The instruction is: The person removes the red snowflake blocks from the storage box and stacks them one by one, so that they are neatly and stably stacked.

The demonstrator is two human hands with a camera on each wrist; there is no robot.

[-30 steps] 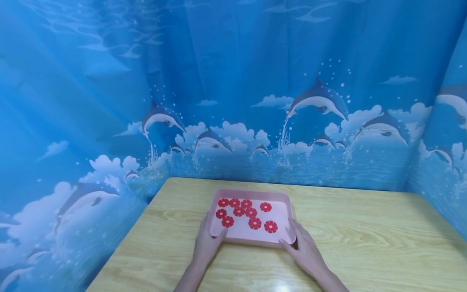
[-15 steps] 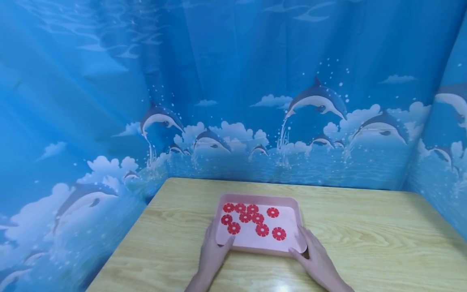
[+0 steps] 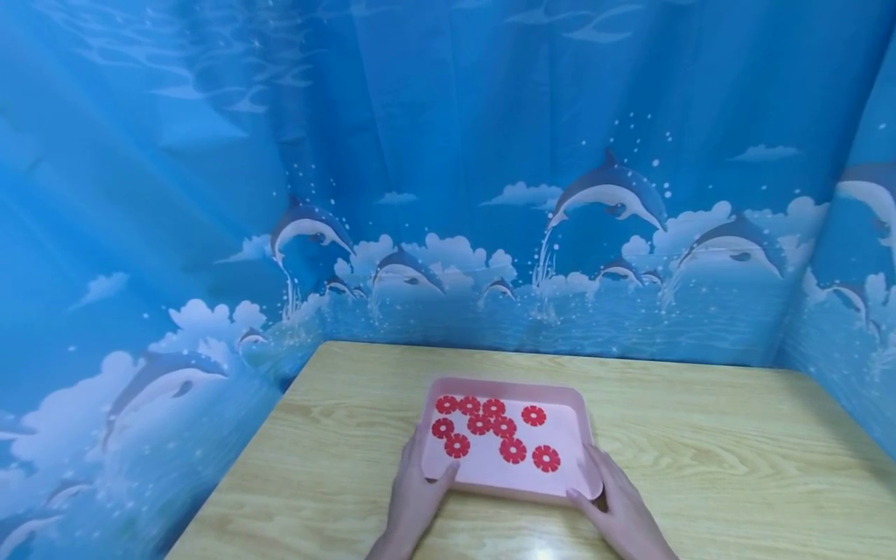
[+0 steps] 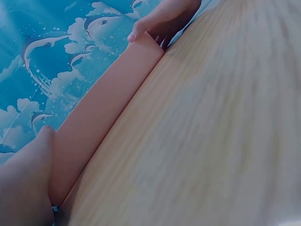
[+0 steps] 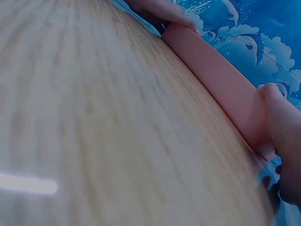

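Pink tray: one, shallow and rectangular, with rounded corners; it sits on the table, its lower edge meeting the wood in both wrist views.
Left hand: one of two, gripping the tray's near left corner, thumb on the near rim, fingers along the left side.
Right hand: gripping the tray's near right corner the same way, thumb on the near rim, fingers along the right side.
Red discs: ten, notched and pale-centred, lying inside the tray, mostly in its left half; untouched by either hand.
Table surface: one, pale wood grain, spreading around the tray, with a bright glare spot on the near side of it.
Blue backdrop: beyond the tray and to both sides, printed with leaping dolphins, clouds and water.
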